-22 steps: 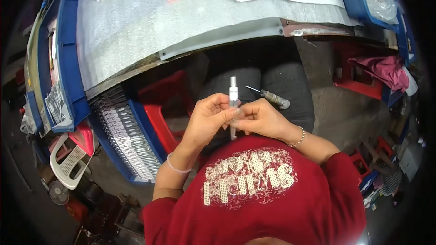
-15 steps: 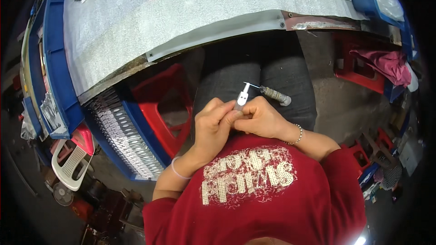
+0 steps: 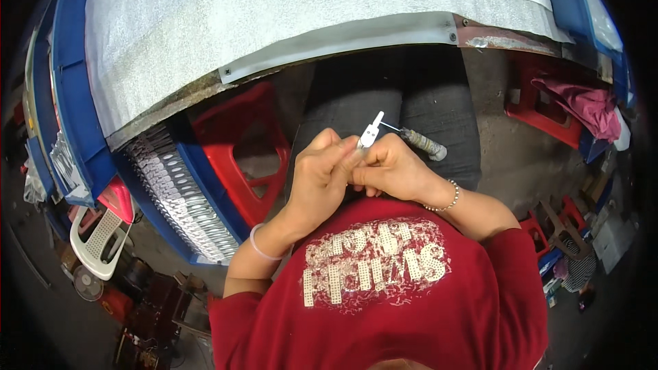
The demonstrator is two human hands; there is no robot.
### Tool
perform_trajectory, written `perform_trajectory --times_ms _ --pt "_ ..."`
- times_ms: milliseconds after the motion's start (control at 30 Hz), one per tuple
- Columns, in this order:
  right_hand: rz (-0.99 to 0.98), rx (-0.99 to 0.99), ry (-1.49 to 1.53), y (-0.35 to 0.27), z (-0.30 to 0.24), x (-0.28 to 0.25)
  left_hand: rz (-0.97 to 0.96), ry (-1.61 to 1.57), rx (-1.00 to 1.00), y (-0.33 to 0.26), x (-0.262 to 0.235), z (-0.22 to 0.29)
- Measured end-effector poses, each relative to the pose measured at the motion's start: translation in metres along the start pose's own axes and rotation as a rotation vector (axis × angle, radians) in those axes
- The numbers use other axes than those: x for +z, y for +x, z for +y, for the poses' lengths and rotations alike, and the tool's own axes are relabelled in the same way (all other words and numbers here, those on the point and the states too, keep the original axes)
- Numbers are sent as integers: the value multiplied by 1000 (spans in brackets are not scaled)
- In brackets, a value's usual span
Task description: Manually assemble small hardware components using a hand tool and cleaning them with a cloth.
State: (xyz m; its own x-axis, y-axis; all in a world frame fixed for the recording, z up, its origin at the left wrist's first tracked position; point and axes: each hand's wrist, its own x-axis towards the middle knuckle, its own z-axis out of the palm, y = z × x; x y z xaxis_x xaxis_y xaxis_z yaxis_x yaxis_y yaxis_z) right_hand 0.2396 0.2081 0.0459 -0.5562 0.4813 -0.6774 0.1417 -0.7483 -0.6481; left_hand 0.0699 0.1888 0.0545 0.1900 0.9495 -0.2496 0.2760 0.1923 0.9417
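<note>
Over my lap, my left hand [image 3: 321,181] is closed, thumb and fingers pinching a small flat silver metal piece [image 3: 369,135] with small holes and a narrow tip that points up and away. My right hand [image 3: 394,170] is closed against it from the other side, its fingertips meeting the left thumb; the lower part of the piece is hidden by the fingers. Just beyond my right hand is a thin-shafted tool with a wrapped, grubby handle [image 3: 425,144], over my right thigh. Its shaft reaches toward the metal piece; whether it rests on the leg I cannot tell.
A worktable covered in pale foam sheet [image 3: 274,10] spans the far side, with a metal strip [image 3: 343,41] along its edge. A blue tray of metal parts [image 3: 181,195] stands at left beside a red stool [image 3: 243,151]. Another red stool [image 3: 541,113] bears a maroon cloth [image 3: 582,106].
The metal piece has shifted slightly right and up in the view, its tip turned a little more to the right. Both hands keep their closed grip; the whole view has also shifted somewhat.
</note>
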Motion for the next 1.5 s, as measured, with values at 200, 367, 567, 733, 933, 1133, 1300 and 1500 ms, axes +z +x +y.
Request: perform_trajectory --times_ms 200,367,567,733,933,1133,1300,1500 --pt "-57 31 21 -10 -4 4 -114 -71 -71 -7 -8 9" --pt "-66 37 34 -11 -4 8 -134 -42 -20 -12 -13 5" --pt "-26 15 8 -1 -7 10 -70 -44 12 -3 -14 0" --pt "-34 61 3 -3 -10 11 -127 22 49 -3 -21 1" --pt "-45 89 -30 -2 -14 15 -143 -2 43 -5 -26 3" --pt "-55 107 -33 -1 -9 17 -189 33 36 -8 -31 2" --pt "-58 144 -28 -1 -9 20 -215 40 23 -11 -34 -1" --pt "-94 173 -66 -2 -11 18 -203 19 -21 -14 -35 -2"
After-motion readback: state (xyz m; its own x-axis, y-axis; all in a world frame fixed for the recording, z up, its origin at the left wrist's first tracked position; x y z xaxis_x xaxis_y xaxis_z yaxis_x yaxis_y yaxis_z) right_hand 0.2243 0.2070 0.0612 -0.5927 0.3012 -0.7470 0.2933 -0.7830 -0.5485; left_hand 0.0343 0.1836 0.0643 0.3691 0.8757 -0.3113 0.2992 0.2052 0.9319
